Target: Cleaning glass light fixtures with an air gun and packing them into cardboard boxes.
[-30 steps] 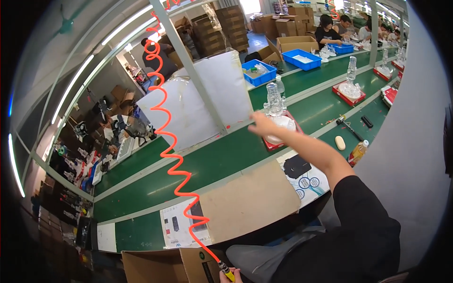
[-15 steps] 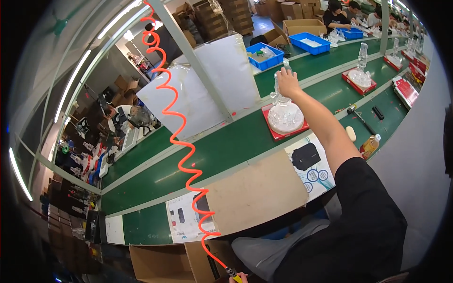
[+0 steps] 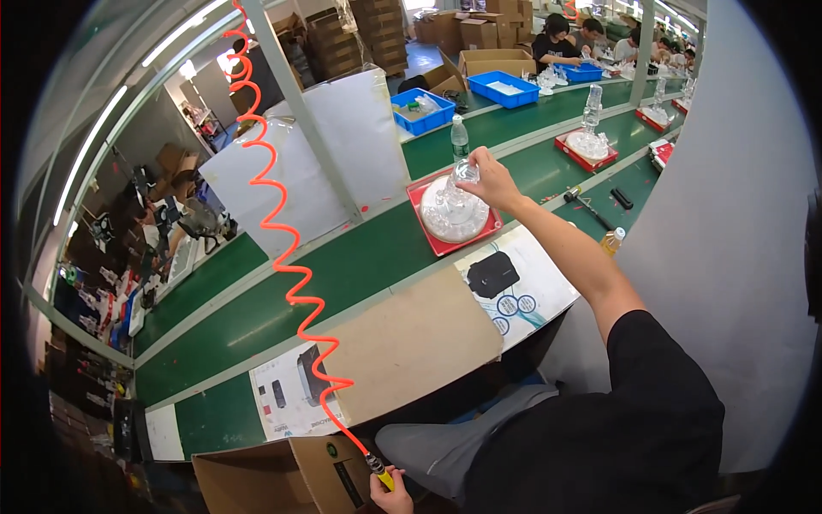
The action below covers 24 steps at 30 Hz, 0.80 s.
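Note:
At the right, my right hand (image 3: 490, 182) reaches over the belt and closes round a clear upright part of a see-through assembly (image 3: 451, 216). That assembly has a round pale base and rests in a red tray (image 3: 481, 241). Just behind my fingers stands a clear plastic bottle (image 3: 460, 135) with a white cap. Low in the picture, my left hand (image 3: 392, 495) is wrapped round a yellow hand tool (image 3: 383, 476), partly cut off from sight by the fingers. An orange-red coiled hose (image 3: 291, 270) runs up from the tool.
Further along the green belt (image 3: 342, 263) sit more clear assemblies (image 3: 586, 144) in red trays. A hammer-like tool (image 3: 588, 208) and a capped bottle (image 3: 612, 240) lie to the right. Blue bins (image 3: 422, 113) stand behind. An open carton (image 3: 257, 480) is below. Co-workers (image 3: 556, 43) sit far off.
The view has swung right, so the scene sits further left. My right hand has come down lower on the clear assembly. My left hand and yellow tool show more fully.

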Tool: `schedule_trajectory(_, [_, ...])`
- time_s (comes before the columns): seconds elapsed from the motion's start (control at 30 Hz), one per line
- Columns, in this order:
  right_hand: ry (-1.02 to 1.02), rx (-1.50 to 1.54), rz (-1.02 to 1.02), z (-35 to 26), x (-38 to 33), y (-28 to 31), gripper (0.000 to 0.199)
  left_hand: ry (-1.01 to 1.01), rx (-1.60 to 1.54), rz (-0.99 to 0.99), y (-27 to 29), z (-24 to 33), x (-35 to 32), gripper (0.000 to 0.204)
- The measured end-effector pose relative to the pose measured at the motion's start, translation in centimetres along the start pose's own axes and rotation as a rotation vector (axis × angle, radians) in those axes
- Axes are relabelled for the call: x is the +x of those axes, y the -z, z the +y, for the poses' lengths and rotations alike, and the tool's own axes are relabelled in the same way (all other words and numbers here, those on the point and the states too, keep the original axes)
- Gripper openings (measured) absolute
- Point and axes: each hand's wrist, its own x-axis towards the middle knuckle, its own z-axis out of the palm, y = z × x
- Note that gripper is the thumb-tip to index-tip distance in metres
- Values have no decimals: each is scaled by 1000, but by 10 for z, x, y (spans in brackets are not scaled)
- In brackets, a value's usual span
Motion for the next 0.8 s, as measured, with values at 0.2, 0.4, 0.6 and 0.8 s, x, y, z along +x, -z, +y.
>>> schedule_trajectory(0.2, [31,175,62,-46,-4,10,45,274,-432,-145,29,8,9,10])
schedule_trajectory(0.4, [-30,225,-9,-87,-46,-17,47,210,-399,-134,-2,48,46,9])
schedule_trajectory(0.6, [-56,358,9,-126,-62,-35,44,141,-301,-289,-53,65,85,21])
schedule_trajectory(0.8, [-37,394,-93,-142,-66,-59,48,128,-418,-315,-81,55,96,16])
